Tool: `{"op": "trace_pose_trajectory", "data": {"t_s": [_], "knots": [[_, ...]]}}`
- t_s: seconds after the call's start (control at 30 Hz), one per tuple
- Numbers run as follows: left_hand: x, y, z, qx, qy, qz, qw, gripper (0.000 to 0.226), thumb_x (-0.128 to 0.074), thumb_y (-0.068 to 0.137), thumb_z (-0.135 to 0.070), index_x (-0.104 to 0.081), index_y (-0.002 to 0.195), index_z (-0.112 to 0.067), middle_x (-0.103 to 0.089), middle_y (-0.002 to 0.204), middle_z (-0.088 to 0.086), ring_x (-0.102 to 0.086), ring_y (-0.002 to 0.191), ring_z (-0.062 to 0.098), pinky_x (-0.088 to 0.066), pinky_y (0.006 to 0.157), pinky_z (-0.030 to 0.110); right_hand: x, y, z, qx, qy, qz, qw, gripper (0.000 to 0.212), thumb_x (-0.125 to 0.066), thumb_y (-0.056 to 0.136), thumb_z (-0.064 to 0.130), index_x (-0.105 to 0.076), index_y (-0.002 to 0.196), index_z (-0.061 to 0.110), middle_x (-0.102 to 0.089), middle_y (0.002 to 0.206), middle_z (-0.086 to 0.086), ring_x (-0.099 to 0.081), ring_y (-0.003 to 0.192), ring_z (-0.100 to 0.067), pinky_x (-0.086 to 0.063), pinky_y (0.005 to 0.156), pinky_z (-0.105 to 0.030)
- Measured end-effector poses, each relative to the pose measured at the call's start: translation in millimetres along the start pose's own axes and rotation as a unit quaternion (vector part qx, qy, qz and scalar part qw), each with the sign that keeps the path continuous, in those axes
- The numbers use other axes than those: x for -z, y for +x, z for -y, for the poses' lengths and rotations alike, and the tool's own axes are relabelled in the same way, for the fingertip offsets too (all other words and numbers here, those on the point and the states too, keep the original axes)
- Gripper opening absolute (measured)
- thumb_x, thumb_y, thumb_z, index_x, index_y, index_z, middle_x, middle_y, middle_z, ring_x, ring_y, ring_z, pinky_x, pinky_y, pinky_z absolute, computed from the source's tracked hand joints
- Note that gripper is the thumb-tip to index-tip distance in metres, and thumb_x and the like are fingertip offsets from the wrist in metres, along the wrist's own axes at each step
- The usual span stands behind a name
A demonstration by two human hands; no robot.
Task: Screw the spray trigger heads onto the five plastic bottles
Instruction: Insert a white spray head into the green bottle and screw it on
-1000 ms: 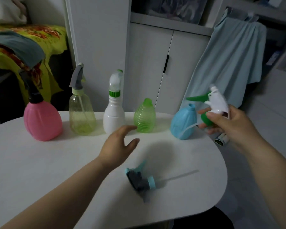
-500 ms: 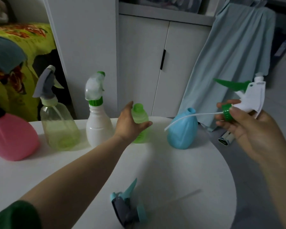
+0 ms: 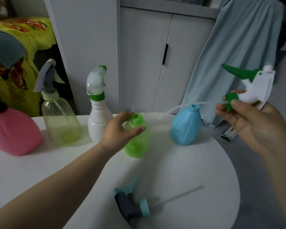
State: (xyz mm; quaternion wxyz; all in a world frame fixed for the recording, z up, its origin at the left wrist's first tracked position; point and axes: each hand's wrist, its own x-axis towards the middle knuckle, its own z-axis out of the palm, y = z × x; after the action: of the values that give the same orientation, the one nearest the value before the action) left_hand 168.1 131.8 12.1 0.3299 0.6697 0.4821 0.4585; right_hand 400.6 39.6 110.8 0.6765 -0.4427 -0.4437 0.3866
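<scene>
Nearest the camera, a blue head (image 3: 132, 207) lies on its side on the white table (image 3: 40, 179), its grey tube (image 3: 180, 195) pointing right and away, touched by neither hand. Beyond it, the left hand (image 3: 120, 131) grasps the green bottle (image 3: 137, 141) just below the open neck, thumb on the near side and fingers curled round the far side. The bottle leans towards the camera, and whether its base is off the table cannot be told. To the right, off the table's edge, the right hand (image 3: 254, 128) holds up the green head (image 3: 254, 86), thumb and fingers pinching its green collar, trigger pointing left. Its white tube (image 3: 188, 104) reaches left, passing over the open mouth of the blue bottle (image 3: 186, 126). That bottle stands upright at the right end of the back row. Left of the green bottle stand the white bottle (image 3: 99, 123), the clear bottle (image 3: 61, 119) and the pink bottle (image 3: 12, 131), each with a head already on. Behind them are a white cabinet (image 3: 144, 63) and, to its right, a hanging pale blue cloth (image 3: 238, 55).
</scene>
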Motion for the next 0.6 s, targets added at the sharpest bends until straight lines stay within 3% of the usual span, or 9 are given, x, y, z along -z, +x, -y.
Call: {"op": "trace_pose_trajectory", "data": {"t_s": [0.23,0.3,0.43,0.6], "knots": [[55.1,-47.0,3.4,-0.002,-0.002,0.04,0.999,0.036,-0.078,0.061,-0.017,-0.057,0.089,-0.023,-0.062,0.093,-0.004,-0.057,0.097,0.015,-0.041,0.088,0.028,-42.9,-16.1,11.3,0.009,-0.021,0.074,0.997,0.014,-0.051,0.073,0.003,-0.053,0.079,0.016,-0.067,0.058,0.009,-0.065,0.059,-0.006,-0.055,0.062,-0.017],[63.8,-55.9,5.2,-0.002,-0.01,0.042,0.999,0.036,-0.078,0.061,-0.016,-0.058,0.088,-0.026,-0.063,0.092,-0.006,-0.058,0.096,0.011,-0.041,0.087,0.023,-56.1,-19.2,10.6,0.011,-0.041,0.088,0.995,0.016,-0.053,0.074,0.001,-0.055,0.079,0.016,-0.067,0.06,0.008,-0.065,0.06,-0.006,-0.054,0.061,-0.015],[70.9,-66.9,8.3,-0.008,-0.034,0.063,0.997,0.048,-0.079,0.061,-0.013,-0.052,0.084,-0.045,-0.057,0.092,-0.024,-0.05,0.091,-0.012,-0.034,0.074,-0.006,-79.8,-22.2,12.4,0.023,-0.088,0.112,0.99,0.021,-0.054,0.077,-0.003,-0.056,0.077,0.018,-0.066,0.067,0.006,-0.065,0.063,-0.006,-0.053,0.063,-0.014],[72.0,-71.3,17.8,-0.024,-0.034,0.095,0.995,0.062,-0.078,0.062,-0.008,-0.045,0.106,-0.036,-0.054,0.107,-0.012,-0.048,0.104,0.006,-0.029,0.078,-0.008,-97.7,-19.8,15.5,0.04,-0.194,0.145,0.969,0.021,-0.064,0.073,0.003,-0.058,0.078,0.022,-0.063,0.075,0.007,-0.061,0.074,-0.007,-0.054,0.071,-0.017]]}}
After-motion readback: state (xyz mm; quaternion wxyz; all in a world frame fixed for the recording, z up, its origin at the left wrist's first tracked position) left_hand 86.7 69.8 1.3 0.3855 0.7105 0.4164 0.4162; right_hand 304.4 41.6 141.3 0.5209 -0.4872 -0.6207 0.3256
